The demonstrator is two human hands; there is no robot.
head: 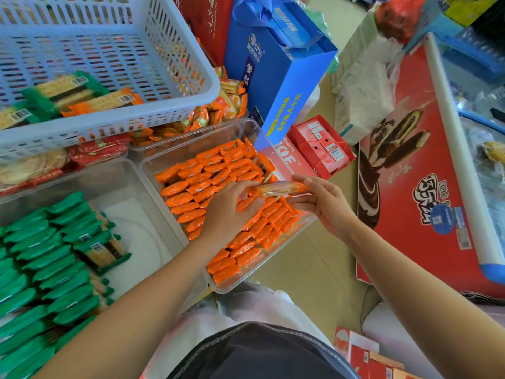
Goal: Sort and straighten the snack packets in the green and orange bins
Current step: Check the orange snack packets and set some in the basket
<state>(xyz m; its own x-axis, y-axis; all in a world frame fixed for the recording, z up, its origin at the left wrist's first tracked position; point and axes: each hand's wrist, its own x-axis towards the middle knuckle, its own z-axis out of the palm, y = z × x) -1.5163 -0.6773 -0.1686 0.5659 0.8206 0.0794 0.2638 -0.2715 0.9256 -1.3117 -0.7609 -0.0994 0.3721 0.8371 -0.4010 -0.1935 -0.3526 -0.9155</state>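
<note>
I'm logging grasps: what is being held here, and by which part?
One orange packet, above the orange bin: the right hand grips its right end, the left hand its left end.

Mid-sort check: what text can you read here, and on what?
"SPSE": tall blue paper gift bag.
"ICE": flat pink-red carton behind the clear plastic bin of orange packets.
"巧乐兹", upside down: long red ice-cream freezer lid.
Unreadable: yellow characters on the bag, barcodes, print on the orange packet held by the left hand and right hand.
</note>
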